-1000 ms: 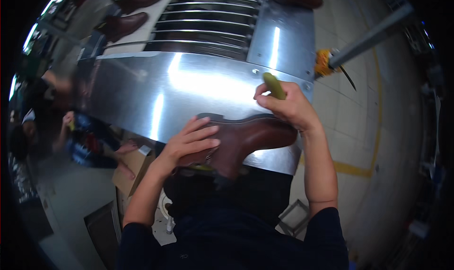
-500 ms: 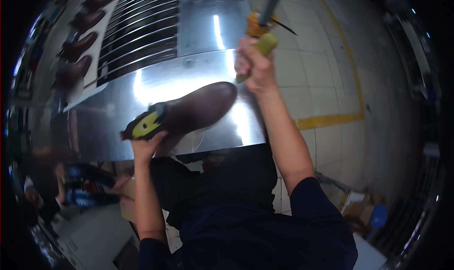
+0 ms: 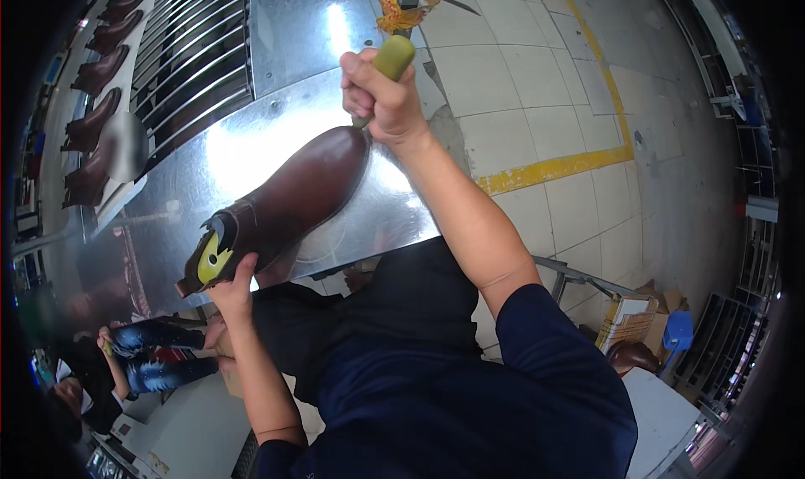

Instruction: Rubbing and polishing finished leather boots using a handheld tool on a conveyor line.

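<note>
My left hand [image 3: 232,297] is closed on the upper of a dark brown leather ankle boot [image 3: 298,186], thumb outside, most fingers hidden. The boot lies tilted above the shiny metal tabletop [image 3: 159,227], its toe pointing up and right. Yellow-green lining shows at its opening. My right hand [image 3: 381,96] is wrapped round an olive-green bar with a rounded end [image 3: 393,56], just beyond the boot's toe. The bar's lower tip shows under the fist, near or touching the toe; I cannot tell which. What it is made of is unclear.
Several brown boots [image 3: 90,127] stand in a row on a pale ledge at the left, beside metal rollers [image 3: 197,47]. An upright post wrapped in orange cloth [image 3: 404,8] stands beyond my right hand. A seated person [image 3: 88,383] is at lower left.
The view has shifted, so the scene sits differently. The boot is still in my left hand, its toe tilted further up. My right hand keeps the green bar near the toe.
</note>
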Tool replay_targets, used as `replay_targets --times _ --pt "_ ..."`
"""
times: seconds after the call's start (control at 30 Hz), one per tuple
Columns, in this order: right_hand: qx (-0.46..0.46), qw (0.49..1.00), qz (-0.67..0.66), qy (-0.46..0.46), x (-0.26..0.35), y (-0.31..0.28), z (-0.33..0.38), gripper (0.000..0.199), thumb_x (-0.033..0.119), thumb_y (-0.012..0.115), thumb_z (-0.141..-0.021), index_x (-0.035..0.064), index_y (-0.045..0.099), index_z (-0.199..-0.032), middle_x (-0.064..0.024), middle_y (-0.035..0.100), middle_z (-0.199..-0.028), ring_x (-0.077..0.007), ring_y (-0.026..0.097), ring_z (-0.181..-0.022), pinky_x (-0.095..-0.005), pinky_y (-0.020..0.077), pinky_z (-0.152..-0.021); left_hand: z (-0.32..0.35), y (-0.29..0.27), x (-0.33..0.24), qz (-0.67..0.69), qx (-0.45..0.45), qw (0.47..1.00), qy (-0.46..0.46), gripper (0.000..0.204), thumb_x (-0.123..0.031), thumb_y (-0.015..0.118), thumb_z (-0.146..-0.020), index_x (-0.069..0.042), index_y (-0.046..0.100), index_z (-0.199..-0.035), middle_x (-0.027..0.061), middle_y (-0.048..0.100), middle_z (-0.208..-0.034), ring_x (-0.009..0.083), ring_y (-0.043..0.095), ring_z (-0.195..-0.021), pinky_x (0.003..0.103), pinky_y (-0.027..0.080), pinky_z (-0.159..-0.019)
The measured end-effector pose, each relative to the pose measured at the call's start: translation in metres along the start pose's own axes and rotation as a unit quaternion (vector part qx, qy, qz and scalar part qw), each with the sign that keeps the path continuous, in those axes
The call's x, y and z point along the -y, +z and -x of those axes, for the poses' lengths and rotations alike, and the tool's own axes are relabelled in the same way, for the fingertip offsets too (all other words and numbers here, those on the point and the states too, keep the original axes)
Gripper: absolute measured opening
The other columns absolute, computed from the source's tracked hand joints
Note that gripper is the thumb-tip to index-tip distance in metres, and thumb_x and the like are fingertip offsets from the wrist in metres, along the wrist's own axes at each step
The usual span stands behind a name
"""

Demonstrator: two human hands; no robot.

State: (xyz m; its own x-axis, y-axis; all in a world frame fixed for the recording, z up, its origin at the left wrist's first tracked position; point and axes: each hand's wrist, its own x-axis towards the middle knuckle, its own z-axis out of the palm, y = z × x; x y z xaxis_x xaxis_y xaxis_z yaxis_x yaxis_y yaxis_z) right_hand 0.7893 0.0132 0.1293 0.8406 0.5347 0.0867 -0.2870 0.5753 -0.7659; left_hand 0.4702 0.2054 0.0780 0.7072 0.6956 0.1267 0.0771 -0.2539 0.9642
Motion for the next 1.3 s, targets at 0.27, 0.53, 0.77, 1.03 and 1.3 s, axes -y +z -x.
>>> replay_targets --times 0.27,0.53,0.77,1.03,1.3 --pt "-0.078 0.994 -0.058 -0.046 -0.027 0.004 0.046 0.031 0.026 0.070 -0.096 0.0060 0.057 -0.076 0.0004 0.039 -0.054 -0.0104 0.036 -0.045 -0.0283 0.0327 -0.047 0.034 0.043 -0.042 -0.081 -0.031 0.996 0.039 0.054 -0.004 0.083 -0.085 0.004 0.058 -0.132 0.0129 0.064 -0.127 0.0208 0.062 -0.114 0.033 0.049 -0.101" --pt "-0.152 0.985 -0.072 -0.039 -0.067 0.072 0.115 0.028 0.026 0.071 -0.098 0.0065 0.058 -0.082 0.0009 0.046 -0.059 -0.0098 0.042 -0.049 -0.0283 0.0369 -0.050 0.035 0.082 -0.087 0.021 -0.116 0.993 0.022 0.043 -0.010 0.088 -0.080 0.002 0.068 -0.115 0.0060 0.071 -0.105 0.0131 0.066 -0.094 0.027 0.051 -0.087" --pt "-0.095 0.992 0.055 0.067 -0.028 0.059 0.115 0.020 0.023 0.068 -0.100 0.0035 0.066 -0.099 -0.0009 0.058 -0.072 -0.0070 0.050 -0.055 -0.0242 0.0411 -0.052 0.043 0.076 -0.068 0.025 -0.081 0.996 0.023 0.047 -0.008 0.084 -0.085 0.006 0.064 -0.125 0.0099 0.069 -0.122 0.0134 0.065 -0.108 0.029 0.051 -0.096" --pt "0.177 0.948 0.186 -0.189 -0.020 0.071 0.112 0.060 0.050 0.075 -0.089 0.0028 0.066 -0.125 -0.0156 0.065 -0.116 -0.0355 0.057 -0.121 -0.0466 0.0387 -0.110 -0.040 -0.035 0.016 -0.166 0.079 0.980 0.070 0.058 -0.011 0.076 -0.092 0.007 0.052 -0.141 0.0153 0.060 -0.138 0.0229 0.061 -0.118 0.037 0.047 -0.105" --pt "0.112 0.908 0.341 -0.214 -0.061 0.111 0.104 0.120 0.082 0.069 -0.072 -0.0087 0.044 -0.146 -0.0406 0.040 -0.145 -0.0576 0.029 -0.143 -0.0599 0.0227 -0.119 -0.020 -0.006 -0.042 -0.307 -0.111 0.940 0.101 0.043 -0.009 0.070 -0.096 0.006 0.056 -0.134 0.0166 0.068 -0.121 0.0230 0.068 -0.104 0.034 0.056 -0.092"
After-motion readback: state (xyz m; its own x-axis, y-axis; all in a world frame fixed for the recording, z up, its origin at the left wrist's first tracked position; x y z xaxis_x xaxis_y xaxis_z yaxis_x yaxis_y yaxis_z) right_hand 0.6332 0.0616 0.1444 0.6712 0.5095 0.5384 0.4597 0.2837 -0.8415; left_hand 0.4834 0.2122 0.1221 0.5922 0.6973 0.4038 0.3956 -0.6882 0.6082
